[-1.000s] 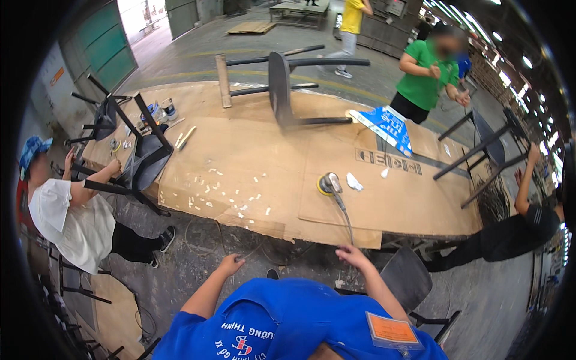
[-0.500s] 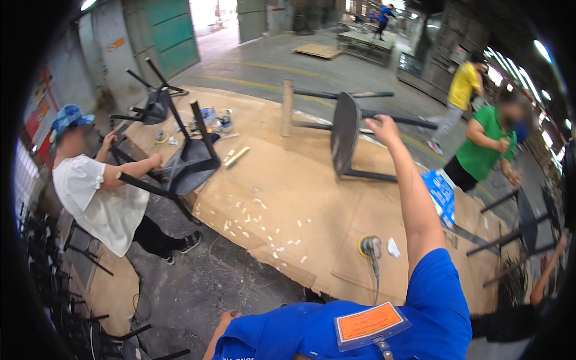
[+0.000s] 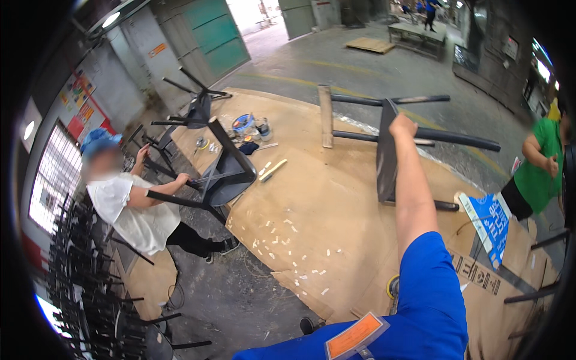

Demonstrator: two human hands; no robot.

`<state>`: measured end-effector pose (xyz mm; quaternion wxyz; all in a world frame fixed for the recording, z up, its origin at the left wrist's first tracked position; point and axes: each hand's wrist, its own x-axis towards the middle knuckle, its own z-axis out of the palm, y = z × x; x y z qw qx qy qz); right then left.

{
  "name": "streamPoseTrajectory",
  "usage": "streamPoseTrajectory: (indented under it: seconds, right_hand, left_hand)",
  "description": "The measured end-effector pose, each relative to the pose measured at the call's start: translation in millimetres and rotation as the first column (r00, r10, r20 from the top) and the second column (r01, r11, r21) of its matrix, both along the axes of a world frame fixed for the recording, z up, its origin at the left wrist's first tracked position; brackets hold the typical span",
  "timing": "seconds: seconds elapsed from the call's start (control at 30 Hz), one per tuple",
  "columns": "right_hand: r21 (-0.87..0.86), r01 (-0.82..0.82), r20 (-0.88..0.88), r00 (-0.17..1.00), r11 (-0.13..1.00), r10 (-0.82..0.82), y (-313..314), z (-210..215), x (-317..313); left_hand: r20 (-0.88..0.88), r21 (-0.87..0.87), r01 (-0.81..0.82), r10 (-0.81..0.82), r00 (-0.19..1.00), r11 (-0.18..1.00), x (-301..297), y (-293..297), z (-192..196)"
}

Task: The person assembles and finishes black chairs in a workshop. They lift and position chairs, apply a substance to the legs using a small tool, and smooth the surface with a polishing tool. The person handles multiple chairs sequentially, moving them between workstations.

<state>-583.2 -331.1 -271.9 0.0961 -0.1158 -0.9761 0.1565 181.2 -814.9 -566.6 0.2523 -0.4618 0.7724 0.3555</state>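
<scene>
One dark chair (image 3: 386,162) lies sideways on our cardboard-covered tabletop (image 3: 324,222); the fingers of our right hand (image 3: 404,125) grasp its seat's upper edge. Our left hand's hold, outside this view, we cannot tell.

One view: head cam, left fisheye of the head-worn pair, upright, unmirrored; looks from wearer's head height forward and down over cardboard-covered table (image 3: 336,240); blue sleeve (image 3: 432,288) very near at lower edge, right hand (image 3: 403,126) farther out, green door (image 3: 217,30) far off at top; wide coverage, straight edges bow, corners black
</scene>
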Motion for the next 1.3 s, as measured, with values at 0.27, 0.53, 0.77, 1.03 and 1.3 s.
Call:
streamPoseTrajectory:
  seconds: [0.27,0.53,0.77,1.03,1.3]
  right_hand:
    - [0.092,-0.062,-0.441,0.892,0.994,0.096,-45.9,-74.5,111.9]
    - [0.008,-0.208,-0.616,0.770,0.978,0.169,-63.2,-108.6,236.9]
    - [-0.015,-0.294,-0.568,0.789,0.956,0.234,-41.9,-154.8,327.8]
    - [-0.069,-0.409,-0.484,0.811,0.910,0.328,-30.9,-205.6,386.5]
    - [-0.249,-0.533,-0.337,0.830,0.809,0.444,-2.0,-231.3,437.4]
  left_hand:
    - [0.004,-0.008,0.148,-0.148,0.989,0.989,-64.8,-9.3,25.2]
    - [0.016,-0.080,0.361,-0.361,0.932,0.929,-116.9,-7.2,77.8]
    - [-0.414,-0.349,0.626,-0.714,0.565,0.698,-308.6,66.8,183.2]
    - [-0.693,-0.717,0.224,-0.711,-0.119,0.661,-564.4,176.2,320.1]
    - [-0.921,-0.220,0.480,-0.343,0.183,0.849,-543.4,219.3,323.1]
